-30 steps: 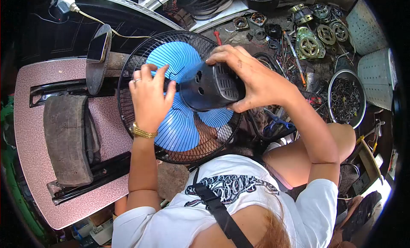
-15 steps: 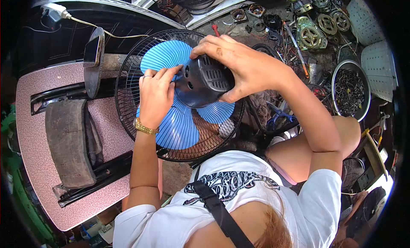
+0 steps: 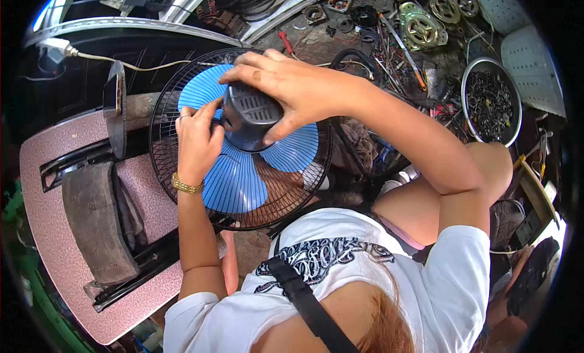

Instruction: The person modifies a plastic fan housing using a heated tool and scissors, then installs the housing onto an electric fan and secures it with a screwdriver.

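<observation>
Housing (image 3: 252, 112), black, right hand (image 3: 286, 85) arched across, gripping it wide-spread, left hand (image 3: 196, 140) curled at its side, pinch unclear.

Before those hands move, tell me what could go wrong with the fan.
The black housing could slip, since the right hand spans it between fingers and thumb. The left hand, its fingertips close by the housing's side, might get pinched. The gold wristband could perhaps snag on the wire guard.
</observation>
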Demonstrator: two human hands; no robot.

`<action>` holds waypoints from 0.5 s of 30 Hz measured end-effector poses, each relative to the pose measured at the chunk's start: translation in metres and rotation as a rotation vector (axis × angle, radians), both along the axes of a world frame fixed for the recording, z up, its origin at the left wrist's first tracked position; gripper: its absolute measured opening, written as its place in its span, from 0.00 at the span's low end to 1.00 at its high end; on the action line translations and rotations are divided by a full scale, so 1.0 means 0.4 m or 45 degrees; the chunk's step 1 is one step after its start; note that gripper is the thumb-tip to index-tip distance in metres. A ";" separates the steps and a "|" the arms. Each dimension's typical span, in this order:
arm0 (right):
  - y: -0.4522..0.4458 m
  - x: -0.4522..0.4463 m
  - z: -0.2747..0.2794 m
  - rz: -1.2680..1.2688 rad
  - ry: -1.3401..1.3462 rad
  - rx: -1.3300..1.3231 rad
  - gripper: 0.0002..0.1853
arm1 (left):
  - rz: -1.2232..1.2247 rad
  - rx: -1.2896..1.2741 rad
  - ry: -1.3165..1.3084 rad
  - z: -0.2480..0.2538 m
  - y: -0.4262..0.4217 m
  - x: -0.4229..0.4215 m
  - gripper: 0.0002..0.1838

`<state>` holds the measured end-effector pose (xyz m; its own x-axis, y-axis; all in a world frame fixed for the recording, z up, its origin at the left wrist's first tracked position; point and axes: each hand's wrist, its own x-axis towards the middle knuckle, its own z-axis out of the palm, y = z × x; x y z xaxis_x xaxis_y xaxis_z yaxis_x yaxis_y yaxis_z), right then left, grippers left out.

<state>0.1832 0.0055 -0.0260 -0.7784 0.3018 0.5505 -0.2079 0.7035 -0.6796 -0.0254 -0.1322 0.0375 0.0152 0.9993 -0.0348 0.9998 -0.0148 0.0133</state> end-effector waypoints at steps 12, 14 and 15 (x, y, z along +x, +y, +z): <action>-0.012 0.026 -0.071 0.010 0.031 -0.178 0.63 | -0.028 -0.054 0.006 -0.001 0.006 -0.004 0.20; -0.014 0.026 -0.082 0.015 0.069 -0.179 0.63 | -0.051 -0.001 -0.020 -0.008 0.007 -0.009 0.25; -0.014 0.026 -0.084 0.020 0.108 -0.174 0.63 | -0.051 -0.005 -0.022 -0.004 0.008 -0.007 0.25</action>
<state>0.1936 -0.0002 -0.0594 -0.7362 0.3663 0.5691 -0.2790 0.6018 -0.7483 -0.0282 -0.1292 0.0360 0.0562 0.9977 -0.0382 0.9980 -0.0551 0.0303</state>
